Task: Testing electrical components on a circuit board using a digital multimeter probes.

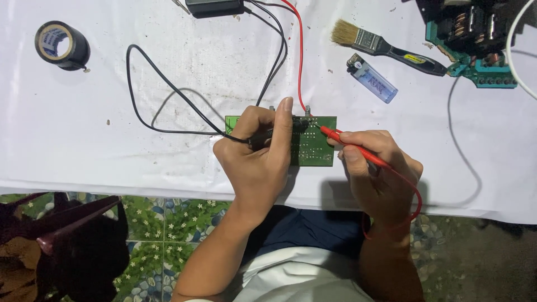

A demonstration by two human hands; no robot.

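Both probes were down on the board, the check mid-way as far as I could judge.

My left hand (258, 159) was curled tight round the black probe (262, 137), and my right hand (376, 170) pinched the slim red probe (353, 147), its tip touching the flat green circuit board (316, 146) at its upper middle. Beyond the board lay a clear blue lighter (373, 78), a black-handled bristle brush (386, 47), and far left, a black tape roll (61, 45), all untouched.
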